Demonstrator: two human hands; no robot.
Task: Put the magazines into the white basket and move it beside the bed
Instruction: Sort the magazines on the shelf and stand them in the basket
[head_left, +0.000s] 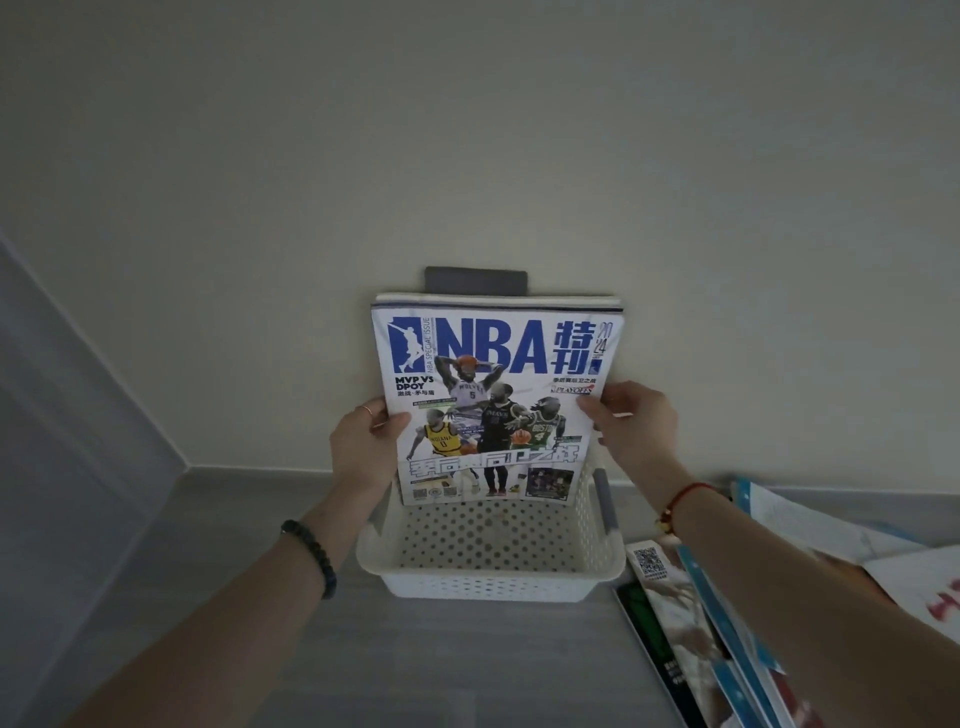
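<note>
Floor (467, 665), grey, meeting a pale wall (467, 130) along its far edge. White basket (493, 584) noted on the floor close to that far edge, mouth up, perforated sides, nothing seen on the part of its bottom that shows. Loose magazines (691, 623) are spread on the floor just beside the basket, toward the floor's right edge, partly under the right forearm. A held stack of magazines (493, 364), layered top edges showing more than one copy, is kept upright with the cover toward the camera and the long axis vertical. Its lower edge is placed over the far half of the basket's mouth; whether it has entered the basket or touches its bottom cannot be told. Left hand (363, 447) is clamped on the stack's left edge, thumb on the cover, the fingers (371, 410) wrapped behind. Right hand (639, 421) is pinched on the right edge at about the same height. Both hands are equally near; neither is free. Judgement: the basket lies straight below the grip, so a lowering along the stack's long axis is called for, the stack being tipped flat if it proves taller than the basket's walls.
</note>
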